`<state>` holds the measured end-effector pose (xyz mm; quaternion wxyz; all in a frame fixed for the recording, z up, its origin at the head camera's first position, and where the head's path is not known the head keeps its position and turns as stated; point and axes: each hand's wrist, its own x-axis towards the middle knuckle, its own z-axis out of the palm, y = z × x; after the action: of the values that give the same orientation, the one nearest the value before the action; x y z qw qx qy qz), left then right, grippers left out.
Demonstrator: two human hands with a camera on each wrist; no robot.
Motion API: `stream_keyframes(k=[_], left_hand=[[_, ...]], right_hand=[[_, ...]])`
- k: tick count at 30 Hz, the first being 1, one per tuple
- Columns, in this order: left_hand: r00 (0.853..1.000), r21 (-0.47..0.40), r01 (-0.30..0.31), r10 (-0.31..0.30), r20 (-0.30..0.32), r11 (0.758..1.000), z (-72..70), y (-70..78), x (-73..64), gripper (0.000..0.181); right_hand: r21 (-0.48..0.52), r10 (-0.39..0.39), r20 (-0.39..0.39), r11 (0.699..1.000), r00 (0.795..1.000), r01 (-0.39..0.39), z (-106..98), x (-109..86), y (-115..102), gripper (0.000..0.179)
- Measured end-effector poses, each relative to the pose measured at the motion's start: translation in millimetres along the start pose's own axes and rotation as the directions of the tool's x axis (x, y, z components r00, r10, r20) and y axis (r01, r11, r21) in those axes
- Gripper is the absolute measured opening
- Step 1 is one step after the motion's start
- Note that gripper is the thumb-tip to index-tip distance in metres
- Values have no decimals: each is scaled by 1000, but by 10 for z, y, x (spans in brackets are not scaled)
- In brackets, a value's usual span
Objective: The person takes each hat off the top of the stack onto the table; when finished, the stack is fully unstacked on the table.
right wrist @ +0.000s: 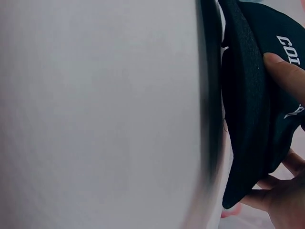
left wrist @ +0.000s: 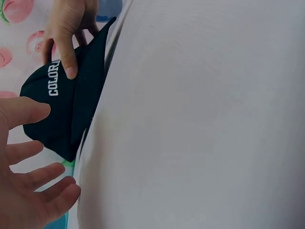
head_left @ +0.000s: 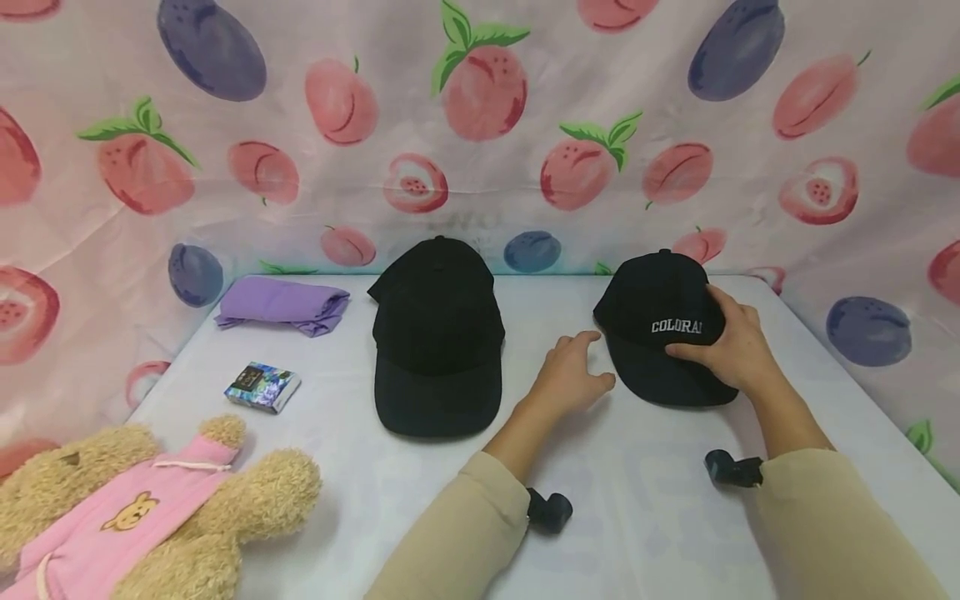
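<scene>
The black fabric baseball cap with white lettering (head_left: 652,292) is gripped by the right hand (head_left: 741,348), thumb on its front; the right wrist view shows fingers at the brim's edge, hidden from the head view. The left hand (head_left: 565,375), fingers spread, hovers just beside it. Left of that hand: overlapping black caps (head_left: 438,333), a small blue-patterned box (head_left: 270,387), contents hidden.

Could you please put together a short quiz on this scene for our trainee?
1. Which hand grips the lettered cap?
2. True or false: the small box lies between the purple cloth and the teddy bear.
3. The backdrop is printed with: (a) stripes; (b) fruit; (c) stars.

Key: 1. The right hand. 2. True. 3. (b).
</scene>
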<state>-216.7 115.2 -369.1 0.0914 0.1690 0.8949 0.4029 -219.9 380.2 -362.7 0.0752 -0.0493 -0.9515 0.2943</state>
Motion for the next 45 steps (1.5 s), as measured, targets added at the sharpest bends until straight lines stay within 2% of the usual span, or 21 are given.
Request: stream_keyframes(k=[13, 22, 26, 30, 34, 45], left_hand=[[996, -5, -2, 3, 89, 1000, -117, -60, -206, 57], [991, -30, -41, 45, 126, 999, -196, -137, -318, 53], [984, -28, -57, 61, 170, 998, -262, -161, -354, 51], [969, -21, -86, 88, 229, 996, -302, -183, -389, 50], [962, -21, -102, 103, 254, 995, -325, -205, -417, 49], [959, -55, -64, 77, 274, 996, -430, -261, -461, 48]], right_hand=[[-34, 49, -19, 998, 999, -50, -84, 12, 154, 120], [-40, 53, -49, 998, 997, -55, -166, 33, 219, 118], [-34, 47, -58, 998, 997, -49, -159, 52, 234, 118], [-28, 55, -69, 998, 996, -57, -162, 46, 274, 117], [-25, 65, -79, 997, 995, -67, -166, 45, 328, 116], [-59, 94, -78, 993, 992, -99, -163, 93, 400, 114]])
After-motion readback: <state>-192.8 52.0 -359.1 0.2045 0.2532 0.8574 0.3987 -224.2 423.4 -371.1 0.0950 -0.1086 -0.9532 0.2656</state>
